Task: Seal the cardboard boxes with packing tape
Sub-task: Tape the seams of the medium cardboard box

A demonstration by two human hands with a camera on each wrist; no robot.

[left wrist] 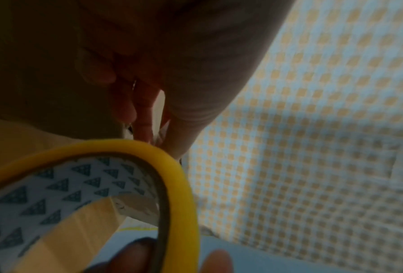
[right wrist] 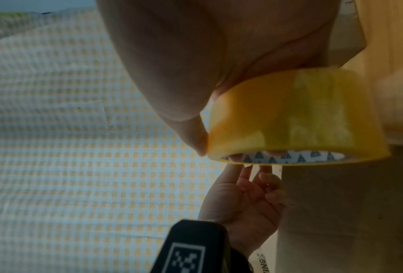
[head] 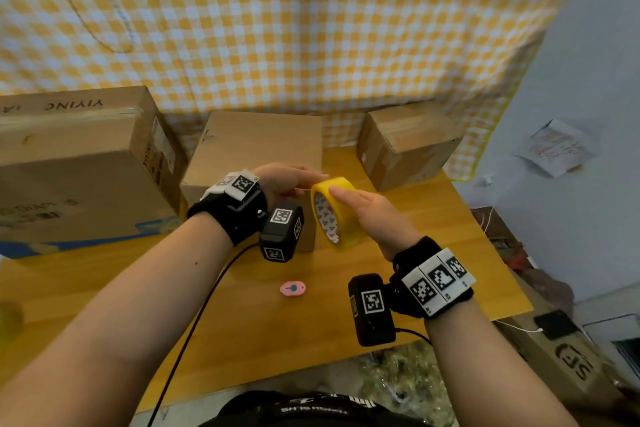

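A roll of yellow packing tape [head: 334, 213] with a white printed core is held up over the wooden table [head: 242, 322]. My right hand [head: 346, 198] grips it, thumb on the outer face [right wrist: 296, 116] and fingers inside the core. My left hand [head: 310, 180] reaches in from the left, and its straight fingertips [right wrist: 244, 171] touch the roll's rim [left wrist: 177, 184]. Whether they hold a tape end is not visible. Behind the hands stand three cardboard boxes: a large one [head: 79, 163] at the left, a plain one [head: 256, 146] in the middle and a small one [head: 408, 142] at the right.
A small pink cutter [head: 292, 288] lies on the table near its front edge. A yellow checked cloth [head: 311, 28] hangs behind the boxes. Off the table's right edge a low box [head: 568, 360] carries a black device [head: 554, 324] with a white cable.
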